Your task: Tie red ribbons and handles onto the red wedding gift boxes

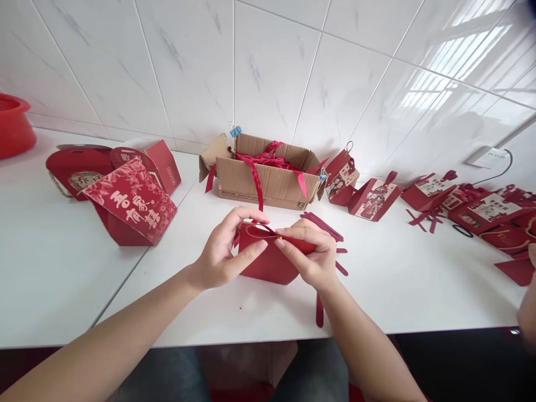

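Note:
A red gift box [270, 264] stands on the table in front of me, its plain side facing me. At its top edge a red strap [253, 235] is bent into a loop, with a small gold stud [280, 238] beside it. My left hand [226, 248] curves round the box's upper left, thumb on the front and fingers behind the loop; it is closed on the box. Thumb and fingers of my right hand [307, 248] pinch the strap's end by the stud. The hands hide part of the box top.
Behind the box is a cardboard carton [268, 187] of red ribbons. Loose dark red straps [320, 310] lie at right. Printed red boxes stand left [134, 206] and right [374, 198]. A red basin [14, 125] sits far left. Another person's hand [528, 304] shows at the right edge.

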